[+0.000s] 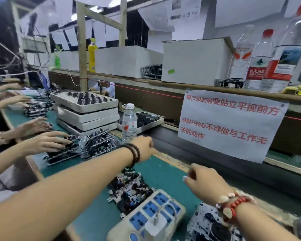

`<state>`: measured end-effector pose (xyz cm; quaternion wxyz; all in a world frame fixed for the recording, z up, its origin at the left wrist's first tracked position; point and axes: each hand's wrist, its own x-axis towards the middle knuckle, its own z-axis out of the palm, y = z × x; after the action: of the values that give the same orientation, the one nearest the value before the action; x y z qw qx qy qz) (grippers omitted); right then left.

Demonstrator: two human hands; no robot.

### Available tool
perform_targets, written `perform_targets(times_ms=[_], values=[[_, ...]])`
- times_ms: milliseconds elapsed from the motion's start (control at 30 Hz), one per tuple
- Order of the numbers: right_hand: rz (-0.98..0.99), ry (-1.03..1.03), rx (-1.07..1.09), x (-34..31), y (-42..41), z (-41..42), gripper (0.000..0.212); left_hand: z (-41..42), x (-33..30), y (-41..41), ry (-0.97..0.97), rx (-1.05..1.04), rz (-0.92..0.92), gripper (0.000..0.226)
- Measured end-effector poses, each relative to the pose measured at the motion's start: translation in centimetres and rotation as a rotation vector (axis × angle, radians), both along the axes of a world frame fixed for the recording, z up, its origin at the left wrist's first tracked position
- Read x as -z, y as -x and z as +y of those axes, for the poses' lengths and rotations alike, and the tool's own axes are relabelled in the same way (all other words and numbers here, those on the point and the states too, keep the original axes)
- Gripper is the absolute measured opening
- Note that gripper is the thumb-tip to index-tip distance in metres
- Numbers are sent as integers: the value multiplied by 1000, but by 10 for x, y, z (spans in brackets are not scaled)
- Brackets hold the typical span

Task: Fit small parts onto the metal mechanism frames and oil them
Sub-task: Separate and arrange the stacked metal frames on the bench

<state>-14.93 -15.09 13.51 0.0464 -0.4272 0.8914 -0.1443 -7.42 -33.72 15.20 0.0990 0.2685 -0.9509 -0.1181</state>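
The green worktop (163, 173) is seen to carry several heaps of metal mechanism frames: one pile (130, 190) lies near the middle of its near edge, beside a power strip (149, 216), and another heap (208, 225) sits at the near right corner. The frames are judged stiff, light singly, sharp at their stamped edges and apt to snag on one another; each is best taken by its outer plate edges, clear of the black fitted parts. The left hand (142, 148) is held over the far edge of the worktop with fingers curled under; whether its grip holds anything cannot be told. The right hand (203, 181) hovers above the worktop with fingers curled and nothing visible in its grip. A stack of grey trays (87, 117) stands towards the far left, and a water bottle (129, 122) stands just beyond the left hand, liable to be knocked. Neighbouring hands (47, 141) are occupied on a further pile at the left edge.
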Motion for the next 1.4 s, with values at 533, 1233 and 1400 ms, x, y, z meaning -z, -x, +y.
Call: perform_targets(times_ms=[533,1233,1400], values=[[-269,-271,-182,73,12,-128,29,-26,125,-103,-827,-392,109,32],[-603,-60,-74,75,14,-135,44,-21,118,-86,-1383,-585,687,40],[-661,-2,-51,71,8,-135,23,-26,110,-85,-1417,-550,729,41]])
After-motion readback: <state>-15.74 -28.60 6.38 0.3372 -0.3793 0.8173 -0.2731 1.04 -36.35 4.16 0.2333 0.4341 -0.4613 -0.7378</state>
